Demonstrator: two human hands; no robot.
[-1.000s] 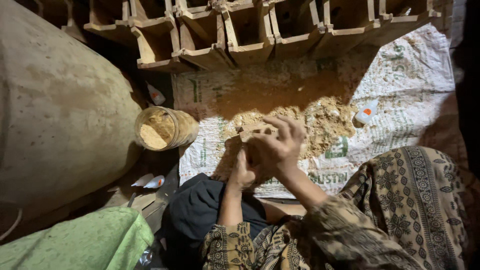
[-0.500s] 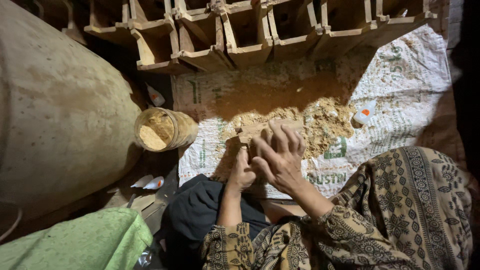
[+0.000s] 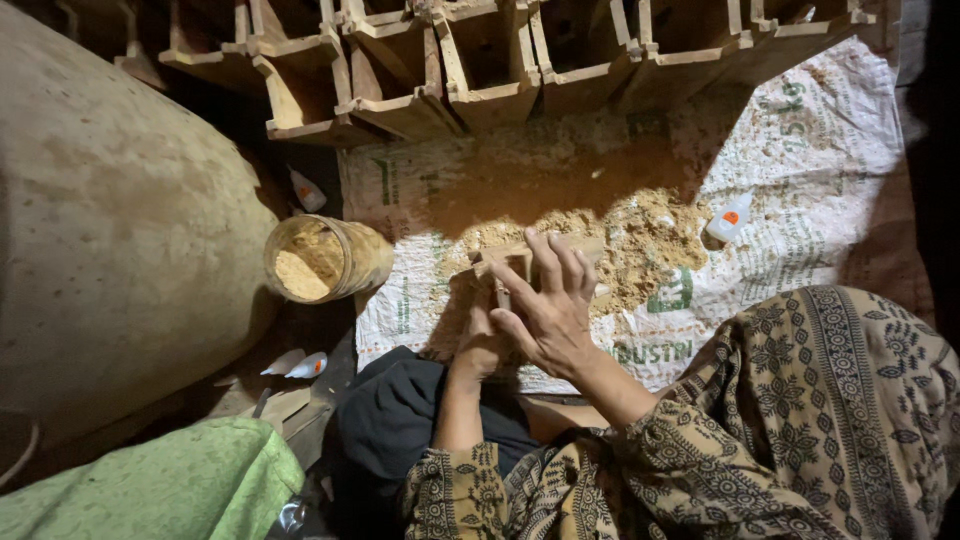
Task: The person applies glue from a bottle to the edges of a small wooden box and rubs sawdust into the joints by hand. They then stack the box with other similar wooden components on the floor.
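Left hand (image 3: 478,345): low, mostly covered by the other hand, fingers hidden, grip cannot be judged | Right hand (image 3: 553,310): laid over the left, back upward, fingers (image 3: 560,262) extended and spread forward | Forearms: both bare to patterned sleeves, converging toward centre, wrists close together.

Dim scene; one warm light pools on the sawdust (image 3: 620,235) and printed sack (image 3: 800,190), edges fall into deep shadow, mild wide-angle bending.
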